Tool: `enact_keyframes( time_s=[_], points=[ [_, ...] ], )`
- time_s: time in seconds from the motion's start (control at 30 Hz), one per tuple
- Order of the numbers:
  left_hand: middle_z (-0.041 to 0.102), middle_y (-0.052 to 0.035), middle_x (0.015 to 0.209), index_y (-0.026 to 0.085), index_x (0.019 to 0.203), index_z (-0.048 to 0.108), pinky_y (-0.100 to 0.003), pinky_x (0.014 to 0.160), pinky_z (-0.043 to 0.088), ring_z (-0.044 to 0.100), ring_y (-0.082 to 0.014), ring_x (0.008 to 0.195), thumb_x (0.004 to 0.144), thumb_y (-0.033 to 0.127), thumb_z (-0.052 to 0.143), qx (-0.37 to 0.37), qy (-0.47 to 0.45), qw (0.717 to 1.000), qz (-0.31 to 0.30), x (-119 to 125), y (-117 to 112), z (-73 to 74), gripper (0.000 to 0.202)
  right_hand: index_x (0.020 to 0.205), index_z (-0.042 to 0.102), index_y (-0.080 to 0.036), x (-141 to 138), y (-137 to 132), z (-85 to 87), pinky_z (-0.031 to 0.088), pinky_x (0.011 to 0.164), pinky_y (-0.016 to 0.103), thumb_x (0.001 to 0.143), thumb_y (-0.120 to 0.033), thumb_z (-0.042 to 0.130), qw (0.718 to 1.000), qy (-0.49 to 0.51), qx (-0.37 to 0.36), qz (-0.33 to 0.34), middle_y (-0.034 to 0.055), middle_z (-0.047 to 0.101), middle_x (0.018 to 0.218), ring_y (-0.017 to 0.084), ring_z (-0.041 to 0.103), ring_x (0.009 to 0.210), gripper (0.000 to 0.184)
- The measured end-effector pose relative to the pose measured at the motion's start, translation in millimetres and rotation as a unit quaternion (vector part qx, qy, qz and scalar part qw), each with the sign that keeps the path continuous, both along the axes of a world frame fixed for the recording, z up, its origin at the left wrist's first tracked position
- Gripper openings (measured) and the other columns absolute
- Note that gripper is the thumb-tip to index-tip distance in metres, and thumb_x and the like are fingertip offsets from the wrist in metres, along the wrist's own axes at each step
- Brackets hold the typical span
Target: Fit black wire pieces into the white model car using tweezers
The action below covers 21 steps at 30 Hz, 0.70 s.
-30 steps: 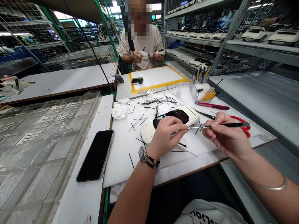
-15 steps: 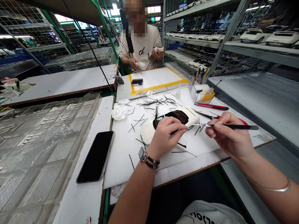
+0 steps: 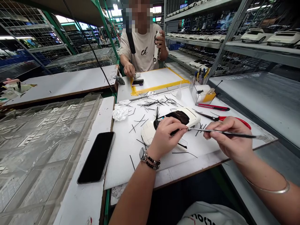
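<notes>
A white model car [image 3: 148, 132] with a dark roof stands on the white work board, its doors swung out. My left hand [image 3: 167, 134] lies over its near side, thumb and fingertips pinched together by the rear wheel; whatever sits between them is too small to make out. In my right hand [image 3: 231, 137] are slim tweezers [image 3: 236, 134] with a dark body and silver tip, held almost level. Their tip meets my left fingertips. Cut black strips [image 3: 161, 101] are scattered around the car.
Red-handled scissors [image 3: 234, 119] and a red cutter [image 3: 212, 107] lie to the right, by a clear tool box [image 3: 202, 93]. A phone [image 3: 96, 157] and crumpled white paper [image 3: 120, 112] are on the left. Opposite, a co-worker [image 3: 142, 47] holds another white model car. Shelves [image 3: 264, 48] flank the right.
The tweezers have tilted and shifted slightly, their tip now at my left fingertips. My left hand and the car keep their place. The co-worker has raised a car and lowered the other hand to the table.
</notes>
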State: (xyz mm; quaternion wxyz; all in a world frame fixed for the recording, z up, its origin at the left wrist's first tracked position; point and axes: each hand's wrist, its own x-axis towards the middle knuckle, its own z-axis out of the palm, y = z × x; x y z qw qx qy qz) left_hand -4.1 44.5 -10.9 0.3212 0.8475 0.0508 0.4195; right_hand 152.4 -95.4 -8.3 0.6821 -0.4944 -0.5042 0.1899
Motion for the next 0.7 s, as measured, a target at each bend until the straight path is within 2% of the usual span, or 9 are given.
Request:
enact_keyframes(
  time_s=[0.13, 0.33, 0.7],
  points=[
    [0.063, -0.0055, 0.092, 0.018, 0.101, 0.059, -0.036, 0.082, 0.047, 0.057, -0.0194, 0.089, 0.083, 0.017, 0.061, -0.007, 0.018, 1.000, 0.001, -1.1, 2.1, 0.4, 0.019, 0.079, 0.057, -0.026, 3.2, 1.8, 1.4, 0.053, 0.061, 0.035, 0.078, -0.021, 0.070, 1.000, 0.005, 0.009, -0.006, 0.0008, 0.067, 0.076, 0.018, 0.063, 0.065, 0.014],
    [0.062, -0.0074, 0.097, 0.018, 0.099, 0.058, -0.038, 0.086, 0.047, 0.057, -0.0211, 0.095, 0.082, 0.015, 0.061, -0.022, 0.020, 1.000, 0.000, -1.7, 4.2, 0.0, 0.018, 0.080, 0.057, -0.024, 4.4, 4.3, 0.8, 0.055, 0.058, 0.031, 0.078, -0.013, 0.068, 0.999, -0.019, 0.032, 0.013, 0.0004, 0.069, 0.077, 0.017, 0.065, 0.065, 0.016],
    [0.060, -0.0054, 0.093, 0.020, 0.094, 0.066, -0.038, 0.086, 0.046, 0.056, -0.0197, 0.091, 0.081, 0.016, 0.064, -0.015, 0.054, 0.998, 0.026, -3.0, 5.3, -0.3, 0.014, 0.083, 0.054, -0.022, 3.1, 4.0, -1.5, 0.053, 0.062, 0.031, 0.079, -0.005, 0.064, 0.998, -0.027, 0.045, 0.023, -0.0004, 0.068, 0.078, 0.017, 0.065, 0.068, 0.020]
  ],
)
